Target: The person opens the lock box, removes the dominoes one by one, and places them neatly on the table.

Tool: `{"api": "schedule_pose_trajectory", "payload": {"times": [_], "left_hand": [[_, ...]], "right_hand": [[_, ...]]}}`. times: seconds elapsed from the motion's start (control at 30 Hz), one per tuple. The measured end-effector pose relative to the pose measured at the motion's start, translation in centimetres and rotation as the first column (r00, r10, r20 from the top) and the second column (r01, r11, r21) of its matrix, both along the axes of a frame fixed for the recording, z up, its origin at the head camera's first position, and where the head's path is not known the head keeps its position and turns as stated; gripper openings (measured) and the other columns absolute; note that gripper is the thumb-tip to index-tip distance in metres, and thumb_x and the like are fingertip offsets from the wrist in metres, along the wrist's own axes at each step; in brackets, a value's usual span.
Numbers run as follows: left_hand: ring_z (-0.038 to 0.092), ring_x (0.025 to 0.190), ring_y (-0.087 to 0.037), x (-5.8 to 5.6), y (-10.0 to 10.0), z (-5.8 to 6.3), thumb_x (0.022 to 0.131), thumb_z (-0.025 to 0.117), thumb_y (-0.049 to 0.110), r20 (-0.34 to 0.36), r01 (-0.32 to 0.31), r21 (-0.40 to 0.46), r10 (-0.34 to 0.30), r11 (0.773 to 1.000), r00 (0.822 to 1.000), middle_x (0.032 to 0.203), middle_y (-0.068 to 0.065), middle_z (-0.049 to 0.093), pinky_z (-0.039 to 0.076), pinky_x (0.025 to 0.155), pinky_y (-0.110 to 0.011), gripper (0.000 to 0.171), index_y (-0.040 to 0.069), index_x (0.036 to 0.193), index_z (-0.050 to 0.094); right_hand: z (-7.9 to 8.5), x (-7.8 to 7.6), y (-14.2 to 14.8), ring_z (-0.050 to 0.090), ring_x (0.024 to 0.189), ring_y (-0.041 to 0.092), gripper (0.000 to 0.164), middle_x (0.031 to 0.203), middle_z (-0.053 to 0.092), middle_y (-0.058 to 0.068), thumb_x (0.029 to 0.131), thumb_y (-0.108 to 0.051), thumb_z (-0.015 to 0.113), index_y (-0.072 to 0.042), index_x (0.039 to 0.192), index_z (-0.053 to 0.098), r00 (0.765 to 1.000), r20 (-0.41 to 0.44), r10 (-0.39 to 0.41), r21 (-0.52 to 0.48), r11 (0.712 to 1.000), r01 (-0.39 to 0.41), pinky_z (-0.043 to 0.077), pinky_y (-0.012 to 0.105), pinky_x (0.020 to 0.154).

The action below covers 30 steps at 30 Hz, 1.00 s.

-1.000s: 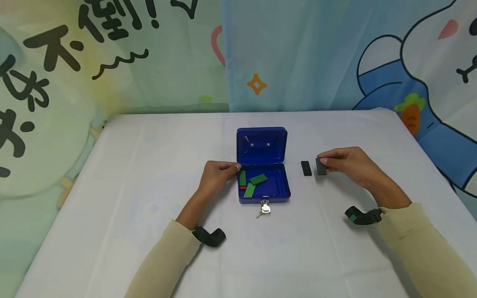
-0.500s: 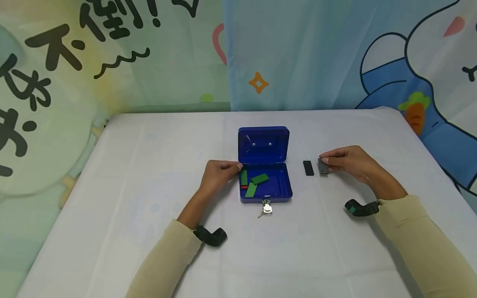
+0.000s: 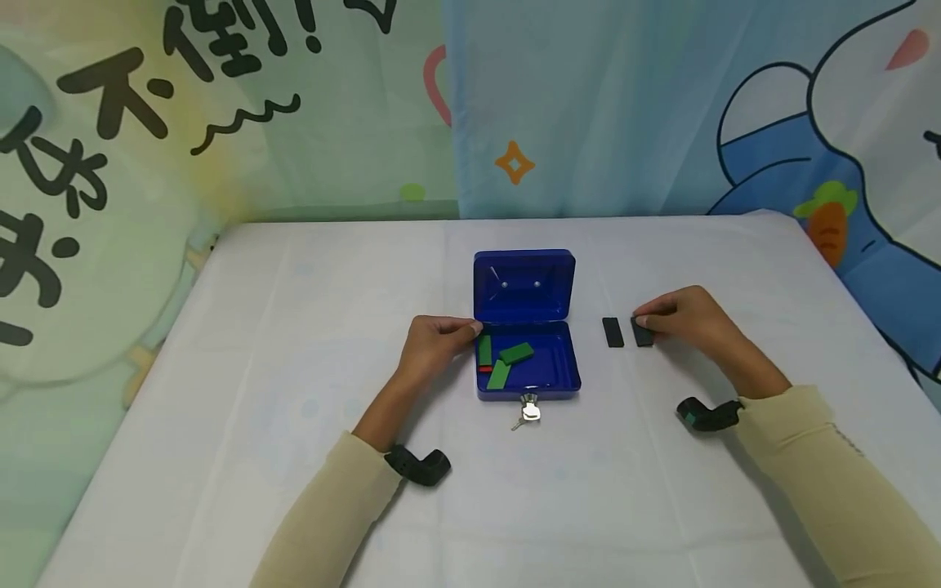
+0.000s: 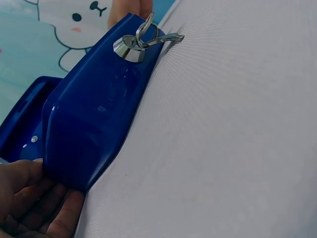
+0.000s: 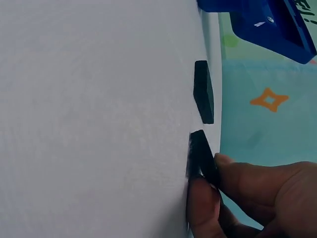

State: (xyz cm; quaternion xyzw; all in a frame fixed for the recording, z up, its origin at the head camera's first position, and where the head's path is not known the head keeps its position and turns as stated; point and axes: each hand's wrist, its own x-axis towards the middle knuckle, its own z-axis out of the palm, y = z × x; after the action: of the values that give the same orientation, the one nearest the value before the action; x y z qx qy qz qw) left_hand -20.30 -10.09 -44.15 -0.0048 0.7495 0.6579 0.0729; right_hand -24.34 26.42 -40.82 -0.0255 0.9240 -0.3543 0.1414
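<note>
A blue cash box [image 3: 550, 371] stands with its lid [image 3: 524, 286] raised. My left hand [image 3: 434, 347] grips the box's left side near the hinge, thumb over the rim. Inside, at the left, lie several green blocks [image 3: 517, 353] and a sliver of red one [image 3: 485, 368]. To the right of the box, my right hand [image 3: 687, 320] pinches a flat black rectangular block [image 3: 643, 333] between thumb and fingers, low at the tablecloth. A second black block [image 3: 613, 332] lies beside it, nearer the box; both show in the right wrist view.
A metal lock with keys [image 3: 529, 411] sticks out from the box's front. White cloth [image 3: 331, 286] covers the table. Printed curtains [image 3: 588, 106] hang behind its far edge. A dark camera mount sits on each wrist.
The black block in my right hand has gone from tilted up to lying lower and flatter by the tablecloth. My left hand keeps its grip on the box.
</note>
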Motion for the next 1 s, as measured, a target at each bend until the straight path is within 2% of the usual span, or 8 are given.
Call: {"api": "schedule_pose_trajectory", "payload": {"times": [0.27,0.63,0.83,1.0], "left_hand": [[0.069,0.096,-0.019,0.01,0.1,-0.22,0.092,0.069,0.017,-0.006,-0.002,-0.006,0.002,1.0,1.0,0.101,-0.011,0.072,0.055,0.082,-0.029,0.023,-0.003,0.102,0.074],[0.069,0.095,-0.019,-0.1,-0.06,-0.08,0.091,0.07,0.016,-0.015,0.001,0.008,-0.001,1.0,1.0,0.101,-0.012,0.072,0.055,0.082,-0.029,0.022,-0.003,0.101,0.074],[0.069,0.094,-0.018,-0.02,-0.03,0.01,0.091,0.07,0.018,0.002,-0.006,-0.007,0.006,1.0,1.0,0.1,-0.01,0.072,0.055,0.081,-0.029,0.023,-0.002,0.101,0.075],[0.069,0.094,-0.018,0.03,0.03,0.02,0.091,0.07,0.018,0.002,-0.008,-0.007,0.008,1.0,1.0,0.101,-0.01,0.072,0.055,0.081,-0.029,0.023,-0.002,0.101,0.075]], "right_hand": [[-0.02,0.09,-0.11,0.066,0.075,0.016,0.027,0.096,0.07,0.017,0.093,-0.014,0.067,0.008,0.108,0.069,1.0,-0.02,0.012,0.045,0.999,-0.011,0.052,0.029,0.065],[0.22,-0.03,-0.23,0.064,0.076,0.017,0.029,0.094,0.069,0.013,0.094,-0.016,0.066,0.008,0.109,0.067,1.0,-0.006,0.008,0.06,0.998,-0.007,0.052,0.03,0.066],[0.39,0.26,0.2,0.067,0.079,0.018,0.038,0.101,0.067,0.022,0.099,-0.019,0.054,0.013,0.117,0.062,0.999,0.01,-0.045,0.016,0.999,0.045,0.054,0.03,0.069],[0.89,0.62,0.1,0.068,0.08,0.017,0.036,0.104,0.066,0.024,0.1,-0.015,0.046,0.012,0.119,0.061,0.997,-0.019,-0.073,-0.022,0.997,0.073,0.056,0.029,0.07]]}}
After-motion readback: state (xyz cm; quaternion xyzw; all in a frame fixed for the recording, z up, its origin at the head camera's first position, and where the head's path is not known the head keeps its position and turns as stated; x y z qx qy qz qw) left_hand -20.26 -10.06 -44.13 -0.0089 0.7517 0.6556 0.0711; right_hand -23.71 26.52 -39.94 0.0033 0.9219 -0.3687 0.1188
